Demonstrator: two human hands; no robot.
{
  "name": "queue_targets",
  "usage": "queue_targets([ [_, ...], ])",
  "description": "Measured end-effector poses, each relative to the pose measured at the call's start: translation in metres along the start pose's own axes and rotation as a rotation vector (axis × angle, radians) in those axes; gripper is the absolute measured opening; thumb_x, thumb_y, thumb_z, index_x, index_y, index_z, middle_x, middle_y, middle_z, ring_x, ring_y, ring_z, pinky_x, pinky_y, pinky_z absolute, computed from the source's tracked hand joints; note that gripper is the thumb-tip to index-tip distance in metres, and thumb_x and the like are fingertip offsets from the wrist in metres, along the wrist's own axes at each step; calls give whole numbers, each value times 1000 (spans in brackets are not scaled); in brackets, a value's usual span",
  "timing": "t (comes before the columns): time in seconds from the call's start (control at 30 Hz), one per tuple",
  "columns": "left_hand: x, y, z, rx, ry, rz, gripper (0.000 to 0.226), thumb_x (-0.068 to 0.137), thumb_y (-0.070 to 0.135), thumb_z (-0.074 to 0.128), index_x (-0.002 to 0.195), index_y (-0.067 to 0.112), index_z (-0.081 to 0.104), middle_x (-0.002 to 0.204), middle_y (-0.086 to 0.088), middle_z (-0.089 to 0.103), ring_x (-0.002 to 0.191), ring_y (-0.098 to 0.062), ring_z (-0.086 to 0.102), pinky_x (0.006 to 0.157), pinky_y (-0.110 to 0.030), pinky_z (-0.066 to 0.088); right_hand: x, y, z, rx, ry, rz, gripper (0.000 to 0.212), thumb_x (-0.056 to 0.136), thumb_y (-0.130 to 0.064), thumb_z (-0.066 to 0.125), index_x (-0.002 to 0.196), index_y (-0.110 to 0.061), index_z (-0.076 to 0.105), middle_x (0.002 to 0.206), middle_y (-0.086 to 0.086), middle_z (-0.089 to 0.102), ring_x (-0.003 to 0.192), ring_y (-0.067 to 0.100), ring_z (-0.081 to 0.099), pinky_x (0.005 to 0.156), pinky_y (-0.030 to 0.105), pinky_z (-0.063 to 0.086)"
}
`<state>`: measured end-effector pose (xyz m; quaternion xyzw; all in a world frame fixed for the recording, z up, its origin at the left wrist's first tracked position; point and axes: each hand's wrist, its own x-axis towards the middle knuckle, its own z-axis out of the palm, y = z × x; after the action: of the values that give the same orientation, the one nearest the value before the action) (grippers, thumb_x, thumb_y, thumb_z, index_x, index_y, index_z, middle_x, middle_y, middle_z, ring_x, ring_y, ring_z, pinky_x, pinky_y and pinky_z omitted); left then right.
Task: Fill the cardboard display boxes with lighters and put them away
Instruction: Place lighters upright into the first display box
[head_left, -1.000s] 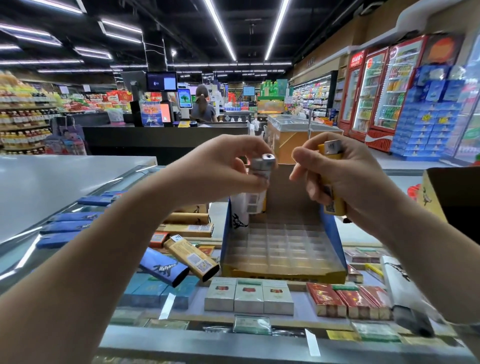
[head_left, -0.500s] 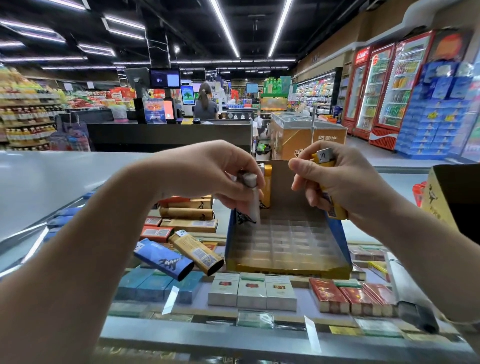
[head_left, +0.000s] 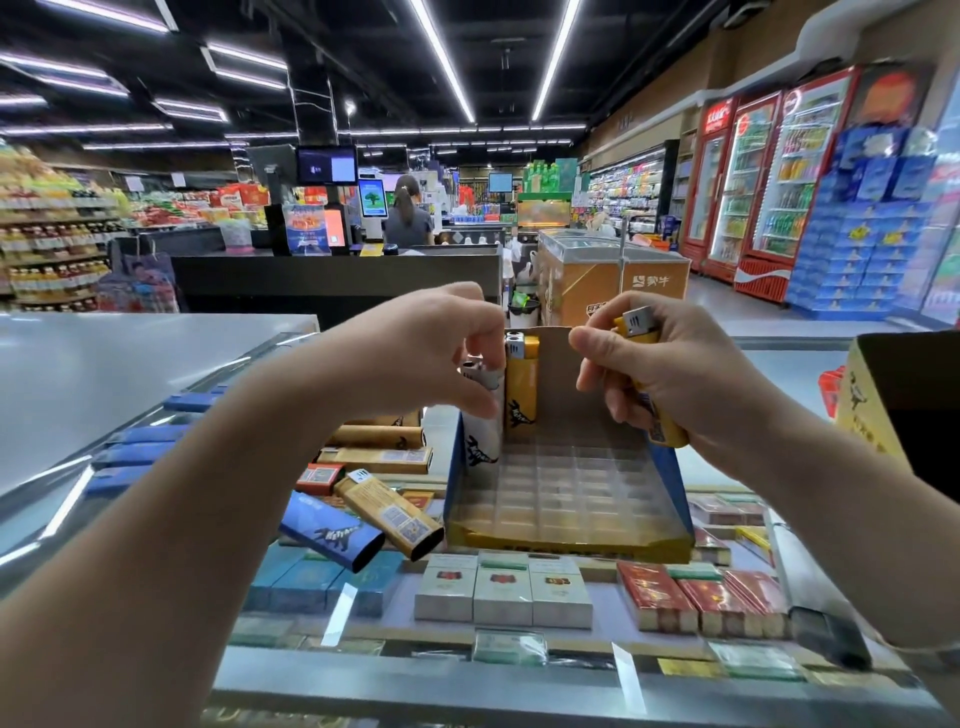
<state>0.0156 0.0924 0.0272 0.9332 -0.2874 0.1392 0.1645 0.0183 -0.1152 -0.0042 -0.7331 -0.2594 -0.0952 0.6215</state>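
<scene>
On the glass counter (head_left: 597, 613) a blue lighter (head_left: 332, 535) and a tan lighter (head_left: 389, 512) lie flat, pointing diagonally. In the display box (head_left: 566, 540), the left hand (head_left: 431, 348) pinches a white lighter (head_left: 480, 431) upright beside a standing yellow lighter (head_left: 522, 389); the right hand (head_left: 670, 374) grips another yellow one (head_left: 652, 400), cap up. Print unreadable.

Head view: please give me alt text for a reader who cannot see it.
The left hand sets a white lighter into the back left corner of a mostly empty display box on a glass counter, beside a yellow lighter already standing there. The right hand holds another yellow lighter above the box.
</scene>
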Motion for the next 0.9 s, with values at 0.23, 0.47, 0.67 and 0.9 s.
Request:
queue_targets([
  [0.23,4,0,1,130,36,46,29,69,28,78,74,36,50,82,14,53,72,-1,51,64,-20,46,-1,0,-2,-4,-27,28,8,82,-11,66,85,-10,58,61,11,64,42,15,53,34,20,38],
  [0.47,-3,5,-11,63,75,47,37,63,68,46,73,36,64,74,17,59,67,-1,55,63,-30,50,1,-4,-2,-17,-246,113,44,69,14,57,99,-16,50,72,2,63,60,10,56,51,21,44],
  [0.67,1,21,3,-263,310,211,25,70,55,55,87,38,61,71,24,57,63,2,52,55,-9,41,-3,-7,1,-15,-322,117,61,60,9,54,105,-28,37,70,-2,55,66,10,53,55,18,43],
  [0.9,6,30,28,-294,257,181,20,75,50,63,89,36,64,70,14,64,59,2,58,53,-12,41,-2,-2,7,-121,-291,68,91,73,16,64,127,-43,20,92,3,63,81,15,66,69,29,57],
])
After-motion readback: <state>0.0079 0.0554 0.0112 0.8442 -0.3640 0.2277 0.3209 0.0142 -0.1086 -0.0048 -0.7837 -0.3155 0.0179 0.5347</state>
